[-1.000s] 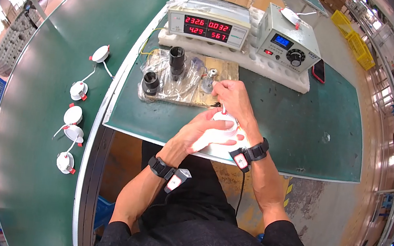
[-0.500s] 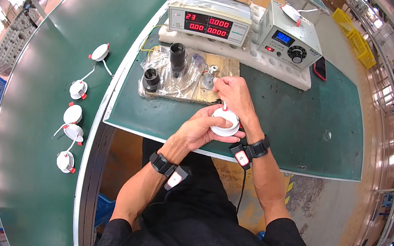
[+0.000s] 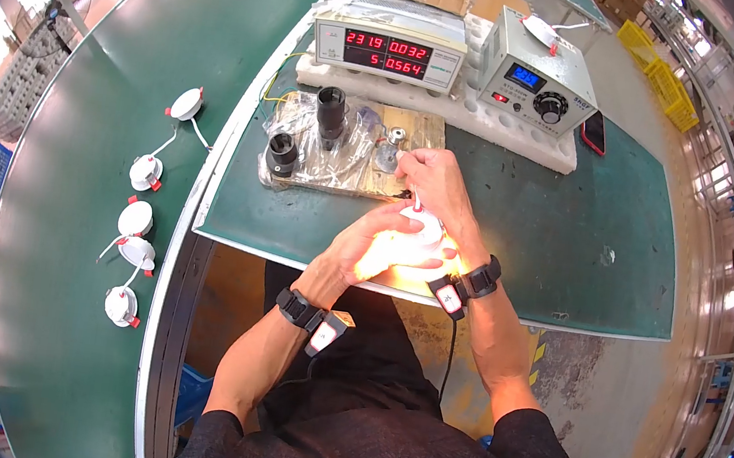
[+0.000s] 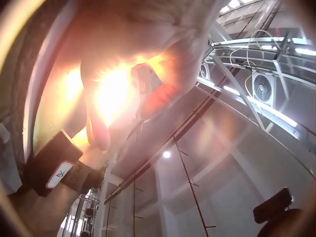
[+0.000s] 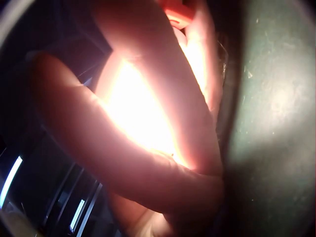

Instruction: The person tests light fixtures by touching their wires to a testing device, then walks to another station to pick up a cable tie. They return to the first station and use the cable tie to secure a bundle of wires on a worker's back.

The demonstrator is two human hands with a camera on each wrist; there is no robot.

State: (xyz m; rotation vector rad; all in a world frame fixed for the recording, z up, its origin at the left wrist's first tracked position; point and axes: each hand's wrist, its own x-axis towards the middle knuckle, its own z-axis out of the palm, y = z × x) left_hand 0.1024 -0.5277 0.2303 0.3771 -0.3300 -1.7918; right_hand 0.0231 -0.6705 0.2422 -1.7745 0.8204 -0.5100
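Note:
A white round LED downlight [image 3: 424, 227] glows brightly, its face turned down toward the table edge. My left hand [image 3: 372, 241] grips it by the rim, thumb on top and fingers beneath; the right wrist view shows fingers [image 5: 182, 108] wrapped round the glare. My right hand [image 3: 439, 188] pinches the downlight's short white cable [image 3: 417, 200] just above the lamp, fingertips right at a metal terminal post [image 3: 394, 140] on the wooden test board [image 3: 431, 131]. The cable's end is hidden behind those fingertips. In the left wrist view, glare washes out most of the lamp.
Two black sockets [image 3: 330, 113] stand on the plastic-wrapped board. Behind it, a power meter [image 3: 387, 42] with lit red digits and a grey voltage regulator [image 3: 540, 76] rest on white foam [image 3: 545, 146]. Several downlights [image 3: 136, 219] lie on the left bench. A phone [image 3: 594, 132] lies at right.
The downlight was lit a second ago, dark half a second ago, and is lit again now. The meter digits dropped to zeros and came back. Both hands keep nearly the same place.

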